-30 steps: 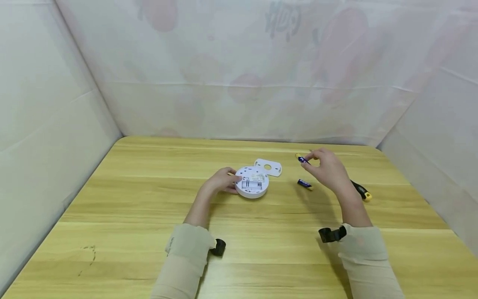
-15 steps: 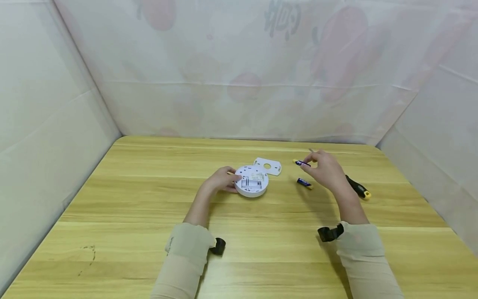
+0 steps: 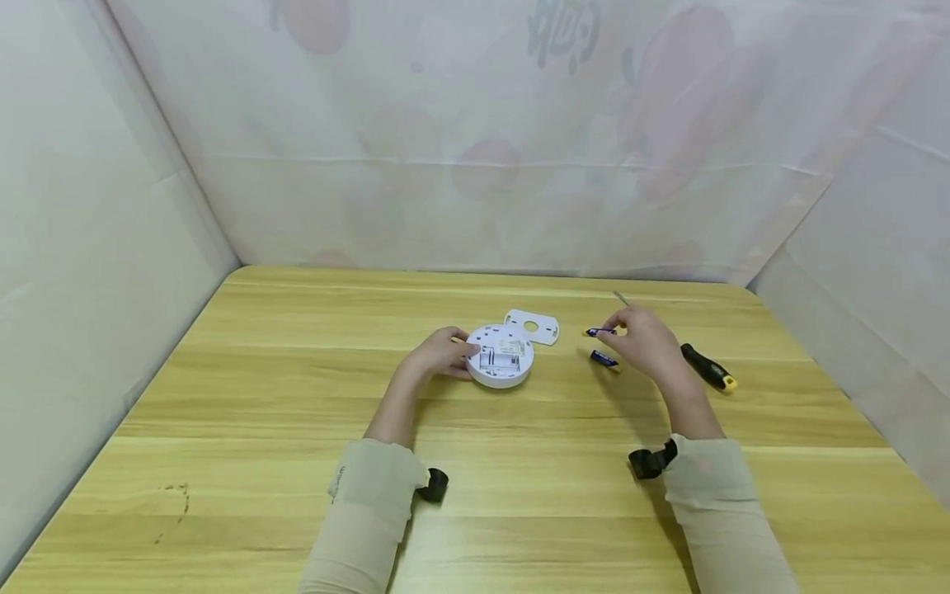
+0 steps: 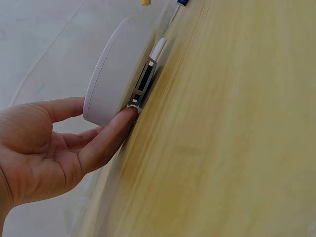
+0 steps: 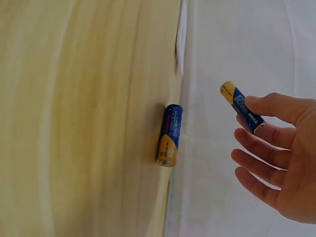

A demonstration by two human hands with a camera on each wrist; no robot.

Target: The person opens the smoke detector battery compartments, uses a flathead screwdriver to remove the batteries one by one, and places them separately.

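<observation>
— Head view, tabletop: seen near the middle of the wooden table (image 3: 245, 429), a round white detector (image 3: 500, 364), lying open side up with its battery bay showing. Steadied at its left rim by the left hand (image 3: 441, 358), fingers and thumb curled against the edge.

— Left wrist view: confirmed up close. Thumb under the rim of the detector (image 4: 116, 76), a fingertip (image 4: 127, 114) pressed at the seam where the white shell meets the table. Gripping, not flat.

— And the right side?

— Pinched between thumb and forefinger of the right hand (image 3: 644, 344): a blue and gold battery (image 3: 598, 332), held just above the table, well right of the detector. In the right wrist view, the held battery (image 5: 243, 107) slanted, its gold end up; remaining fingers (image 5: 256, 165) loosely spread beneath.

— Anything else nearby?

— Just below the held one, a second battery (image 3: 604, 359) of the same colours, lying on the wood; shown in the right wrist view as the second battery (image 5: 169, 135), apart from the hand. Behind the detector, touching or nearly touching it, a flat white mounting plate (image 3: 532, 326) with a round hole. Right of the right hand, a black-handled screwdriver (image 3: 708, 369) with a yellow end, its metal tip poking out beyond the knuckles. Nothing lying between the held battery and the detector.

— Setting?

— Pale yellow wood grain, light scuffs at the near left. Enclosed on three sides by a white cloth backdrop (image 3: 475, 140) with faint reddish print. Beige sleeves, a black strap at each wrist.
</observation>
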